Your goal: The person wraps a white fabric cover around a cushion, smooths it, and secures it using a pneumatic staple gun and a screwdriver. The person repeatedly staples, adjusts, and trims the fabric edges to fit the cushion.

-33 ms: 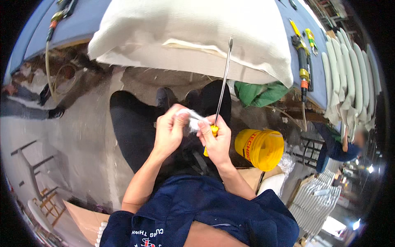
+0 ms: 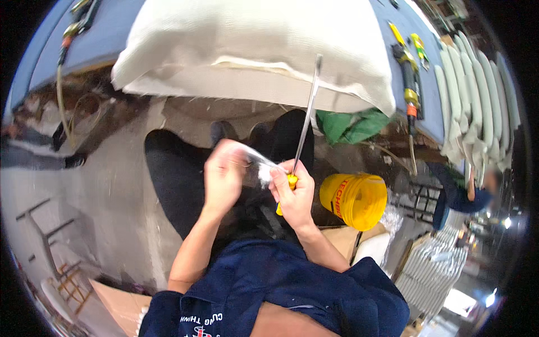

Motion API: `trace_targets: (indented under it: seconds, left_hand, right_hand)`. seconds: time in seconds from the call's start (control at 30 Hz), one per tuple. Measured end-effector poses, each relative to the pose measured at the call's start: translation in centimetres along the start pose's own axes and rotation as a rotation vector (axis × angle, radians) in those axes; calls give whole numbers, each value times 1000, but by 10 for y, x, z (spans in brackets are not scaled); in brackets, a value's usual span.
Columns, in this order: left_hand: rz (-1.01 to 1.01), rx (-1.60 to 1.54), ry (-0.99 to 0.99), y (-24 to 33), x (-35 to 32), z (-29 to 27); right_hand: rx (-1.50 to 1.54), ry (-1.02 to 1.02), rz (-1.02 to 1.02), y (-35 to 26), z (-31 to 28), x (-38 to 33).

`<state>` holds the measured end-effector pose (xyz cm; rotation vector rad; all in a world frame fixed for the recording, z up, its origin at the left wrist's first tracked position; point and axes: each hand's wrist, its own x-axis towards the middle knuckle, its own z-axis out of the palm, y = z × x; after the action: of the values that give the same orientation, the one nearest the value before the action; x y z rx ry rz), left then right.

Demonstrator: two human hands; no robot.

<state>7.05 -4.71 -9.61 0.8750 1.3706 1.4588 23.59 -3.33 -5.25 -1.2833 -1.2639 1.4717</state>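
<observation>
My right hand [image 2: 295,191] is closed round the yellow handle of a long screwdriver [image 2: 306,118], its metal shaft pointing up and away. Its thumb and fingertips also pinch a thin white strip [image 2: 259,156] with a fluffy white tuft [image 2: 264,174] beside it. From there the strip runs taut to my left hand [image 2: 223,175], which is closed on the other end and smeared by motion. Both hands are above my lap. Beyond them a white fabric-covered cushion [image 2: 252,33] overhangs the near side of the bench, a loose fold along its front.
Air tools with hoses lie on the blue bench, one at left [image 2: 68,38] and one at right [image 2: 411,84]. A yellow bucket [image 2: 334,196] stands right of my knees, near green cloth [image 2: 348,128]. White padded panels [image 2: 477,92] stand far right. Another person [image 2: 457,194] is beyond.
My left hand has moved slightly up and left, and the white strip now stretches longer between the hands. The right hand still grips the screwdriver. The whole view has shifted a little.
</observation>
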Motion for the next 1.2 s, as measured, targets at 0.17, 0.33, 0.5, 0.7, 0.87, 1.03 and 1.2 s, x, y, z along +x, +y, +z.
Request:
trace_targets:
  seconds: [0.17,0.33,0.5,0.7,0.87,1.03,1.2]
  left_hand:
    - [-79,-209,374,-23,35,-84]
    - [-74,-251,159,-26,4,-85]
    - [-249,-405,70,-32,-9,-55]
    - [-130,-98,-67,-28,-25,-23]
    - [89,127,-176,-8,-15,-7]
    - [-51,203,-136,18,-10,-1]
    - [156,177,-319,44,0,25]
  right_hand:
    - [-189,328,-296,0,-74,-10]
    - [-601,905,-553,34,-142,42]
    - [-640,971,-576,137,-212,147]
    - [-455,835,-343,148,-190,125]
    - [-435,764,-265,128,-173,92]
    - [-292,653,-318,111,-151,75]
    - [-44,-130,-182,19,-56,20]
